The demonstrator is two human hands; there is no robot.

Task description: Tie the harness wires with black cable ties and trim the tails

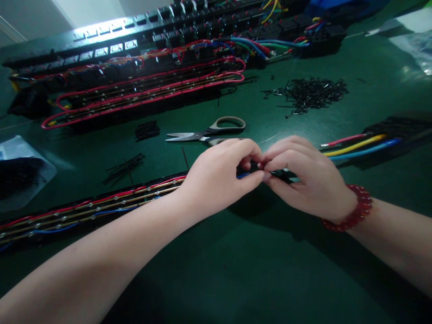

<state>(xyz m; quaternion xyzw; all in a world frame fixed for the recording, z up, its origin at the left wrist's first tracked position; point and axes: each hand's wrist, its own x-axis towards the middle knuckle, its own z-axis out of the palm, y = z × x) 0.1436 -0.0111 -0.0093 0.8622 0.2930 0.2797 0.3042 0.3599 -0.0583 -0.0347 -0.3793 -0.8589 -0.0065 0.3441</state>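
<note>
A long black strip (101,205) with brass bars and red and blue wires runs along the green table from the left edge to under my hands. My left hand (222,168) is closed over its right part, thumb and fingers pinched. Fingertip to fingertip with it, my right hand (303,175) also pinches, a red beaded bracelet (351,209) on its wrist. Whatever small piece sits between the fingertips is hidden. Thick red, yellow and blue wires (357,146) come out beyond my right hand. Just behind my left hand lie scissors (205,131), blades apart, pointing left.
Black cable ties lie in a small bundle (147,130) and a loose bunch (125,167). A heap of small black clippings (315,94) is at the back right. Finished-looking wired strips (148,90) are stacked behind. Plastic bags lie at the left (25,173) and far right (415,45).
</note>
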